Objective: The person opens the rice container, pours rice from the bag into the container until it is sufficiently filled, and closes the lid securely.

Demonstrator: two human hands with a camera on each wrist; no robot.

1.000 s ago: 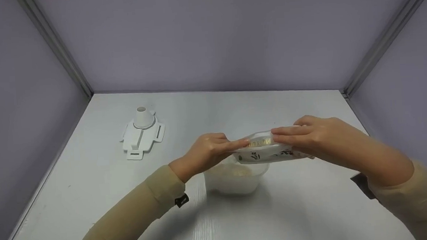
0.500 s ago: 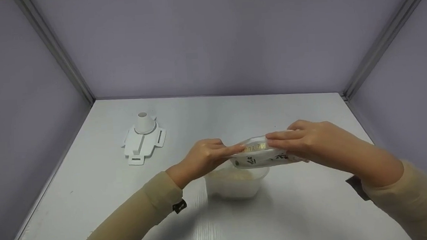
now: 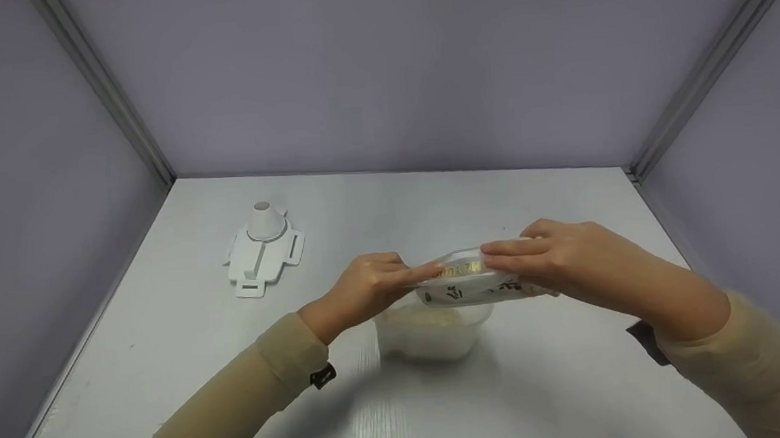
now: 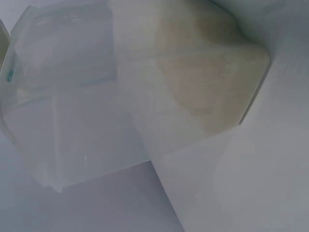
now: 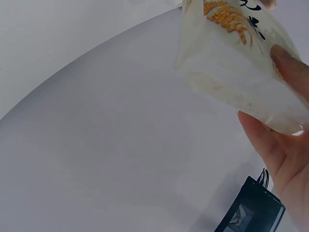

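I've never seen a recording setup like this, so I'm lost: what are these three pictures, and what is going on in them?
There is no machine: a person works with two bare hands. The wide picture comes from a camera on the head; the two close-ups come from cameras on each wrist. The left hand and right hand both pinch a clear plastic bag of rice with gold print above a translucent plastic tub holding pale grain. That tub stands on the white table, where a white plastic funnel on a flat plate also lies.

Tan long sleeves (image 3: 264,382) with small black tags (image 3: 322,376)
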